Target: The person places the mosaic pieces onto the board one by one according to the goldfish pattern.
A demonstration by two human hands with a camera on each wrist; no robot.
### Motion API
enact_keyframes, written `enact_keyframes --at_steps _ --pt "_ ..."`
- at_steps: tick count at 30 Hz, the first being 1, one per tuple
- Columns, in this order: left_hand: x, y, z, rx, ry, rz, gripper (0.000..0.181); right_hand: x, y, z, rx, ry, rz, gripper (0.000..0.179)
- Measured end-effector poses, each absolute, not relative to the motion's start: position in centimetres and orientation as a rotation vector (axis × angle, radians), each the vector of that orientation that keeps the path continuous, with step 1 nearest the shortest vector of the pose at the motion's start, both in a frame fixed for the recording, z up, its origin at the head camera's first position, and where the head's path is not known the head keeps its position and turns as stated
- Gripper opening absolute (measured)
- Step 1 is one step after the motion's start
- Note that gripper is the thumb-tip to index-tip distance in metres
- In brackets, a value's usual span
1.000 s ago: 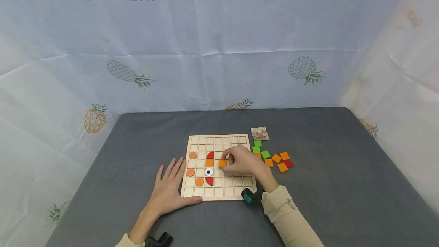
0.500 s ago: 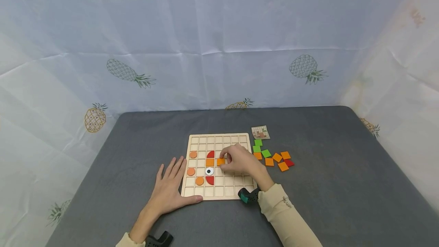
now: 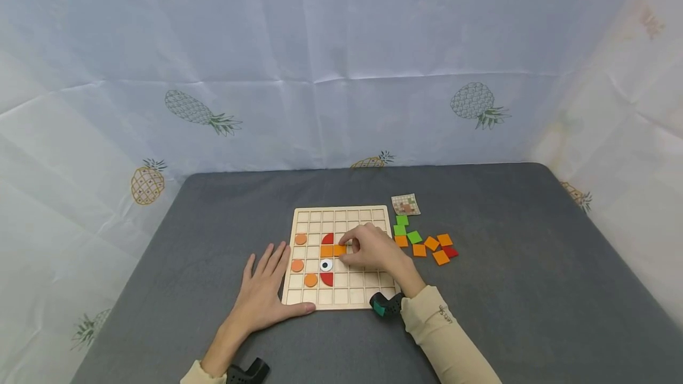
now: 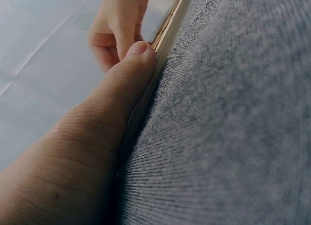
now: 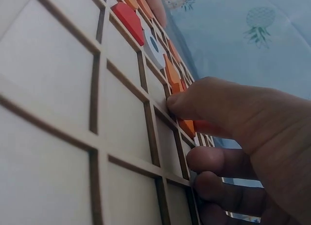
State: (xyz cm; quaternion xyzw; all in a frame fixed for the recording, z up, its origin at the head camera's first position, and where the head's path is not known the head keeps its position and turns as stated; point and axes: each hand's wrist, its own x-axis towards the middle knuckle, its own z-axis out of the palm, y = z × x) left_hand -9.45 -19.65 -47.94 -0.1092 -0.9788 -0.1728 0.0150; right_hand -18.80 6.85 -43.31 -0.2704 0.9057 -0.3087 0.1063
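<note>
Orange square tile (image 3: 340, 250) lies a little below the centre of the head view, pinched at its right side between the thumb and forefinger of my narrow right grip (image 3: 369, 248). It is on the grid board (image 3: 364, 296); whether it is fully seated in a cell, I cannot tell. Just left of it lies a second orange tile (image 3: 326, 251), with a red quarter-round (image 3: 328, 238) above, and an eye disc (image 3: 326, 265) and another red quarter-round (image 3: 326, 280) below. Three orange discs (image 3: 297, 265) lie farther left on the board. My left grip (image 3: 264, 294) is wide, its fingers spread along the board's left edge and its thumb at the lower left corner. Right of the board, on the grey desk (image 3: 507, 224), I see loose green tiles (image 3: 414, 237), orange tiles (image 3: 419, 250) and a red piece (image 3: 450, 252), with a picture card (image 3: 406, 204) above them. Behind hangs a pineapple-print cloth (image 3: 341, 28), filling the upper frame.
</note>
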Motion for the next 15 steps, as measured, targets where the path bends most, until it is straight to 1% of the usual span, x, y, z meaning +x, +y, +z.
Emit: enact_keyframes --at_steps 15 --pt "-9.44 -19.54 -47.92 -0.344 -3.04 -0.524 0.129 -18.74 7.5 -43.27 -0.789 2.609 -1.04 0.026"
